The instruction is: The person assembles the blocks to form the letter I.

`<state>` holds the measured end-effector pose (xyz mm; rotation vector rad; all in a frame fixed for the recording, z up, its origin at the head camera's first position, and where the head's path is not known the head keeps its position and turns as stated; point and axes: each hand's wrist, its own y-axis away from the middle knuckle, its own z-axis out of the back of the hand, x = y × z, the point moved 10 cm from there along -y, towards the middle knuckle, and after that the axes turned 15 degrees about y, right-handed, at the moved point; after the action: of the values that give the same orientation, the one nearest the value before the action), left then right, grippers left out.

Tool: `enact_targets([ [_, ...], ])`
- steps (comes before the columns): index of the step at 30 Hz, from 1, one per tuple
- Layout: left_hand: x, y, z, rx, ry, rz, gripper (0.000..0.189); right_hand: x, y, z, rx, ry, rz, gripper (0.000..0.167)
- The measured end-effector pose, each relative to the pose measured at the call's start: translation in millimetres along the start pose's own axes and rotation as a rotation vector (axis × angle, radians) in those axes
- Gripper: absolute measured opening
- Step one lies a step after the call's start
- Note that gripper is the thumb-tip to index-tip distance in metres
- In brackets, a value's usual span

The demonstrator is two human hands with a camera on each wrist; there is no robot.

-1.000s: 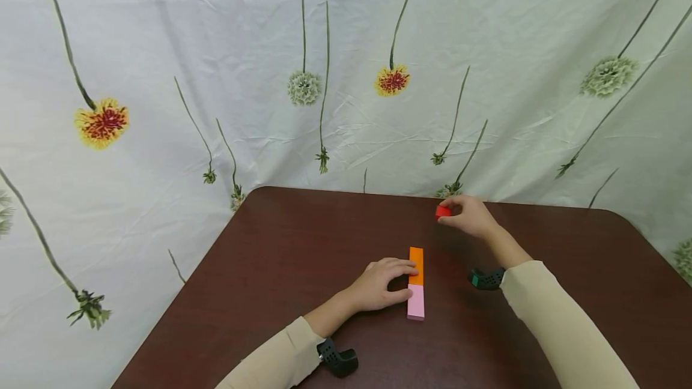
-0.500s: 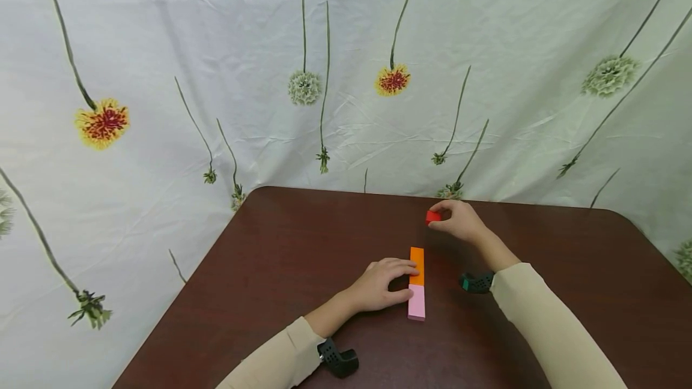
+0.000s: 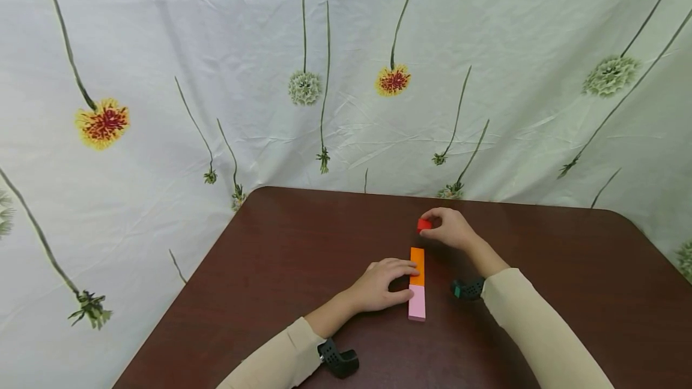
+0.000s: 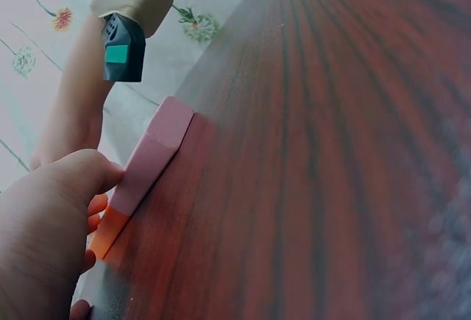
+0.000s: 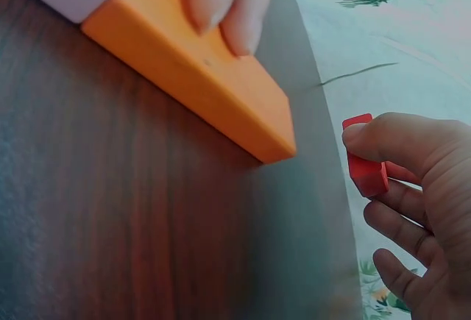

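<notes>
An orange block (image 3: 417,262) and a pink block (image 3: 417,304) lie end to end in a line on the dark reddish-brown table. My left hand (image 3: 380,285) touches both from the left: its fingertips rest on the orange block, while the thumb meets the pink block's side in the left wrist view. Beyond the orange block's far end, my right hand (image 3: 453,228) pinches a small red block (image 3: 423,225) between thumb and fingers. In the right wrist view that red block (image 5: 368,169) stays apart from the orange block (image 5: 199,77), its middle partly covered by the thumb.
The table (image 3: 303,227) has rounded far corners. Behind its far edge hangs a pale cloth (image 3: 243,47) printed with flowers and stems. Each wrist wears a dark strap, such as the left strap (image 3: 339,359).
My right hand has moved left and slightly nearer with the red block, closer to the orange block's far end. The left hand and the two lined-up blocks have stayed in place.
</notes>
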<state>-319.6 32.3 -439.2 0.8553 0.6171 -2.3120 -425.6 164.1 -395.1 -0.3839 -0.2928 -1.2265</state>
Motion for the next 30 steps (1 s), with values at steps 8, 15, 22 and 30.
enact_targets([
  [8, -1.0, 0.2, 0.4, 0.0, 0.008, 0.004, 0.043, 1.3, 0.7, -10.6, 0.016, -0.002, 0.005, 0.035],
  [15, -2.2, -0.2, 1.1, -0.003, 0.008, 0.001, 0.043, 0.5, 1.6, -19.2, 0.03, -0.002, -0.012, 0.035],
  [22, -1.2, 0.1, 0.1, 0.004, 0.011, 0.009, 0.043, 1.5, 2.2, -25.6, 0.039, 0.006, 0.004, 0.034],
  [30, -1.2, 0.2, -0.4, 0.004, 0.004, 0.008, 0.043, -0.8, 2.8, -29.0, 0.058, 0.011, -0.011, 0.033],
])
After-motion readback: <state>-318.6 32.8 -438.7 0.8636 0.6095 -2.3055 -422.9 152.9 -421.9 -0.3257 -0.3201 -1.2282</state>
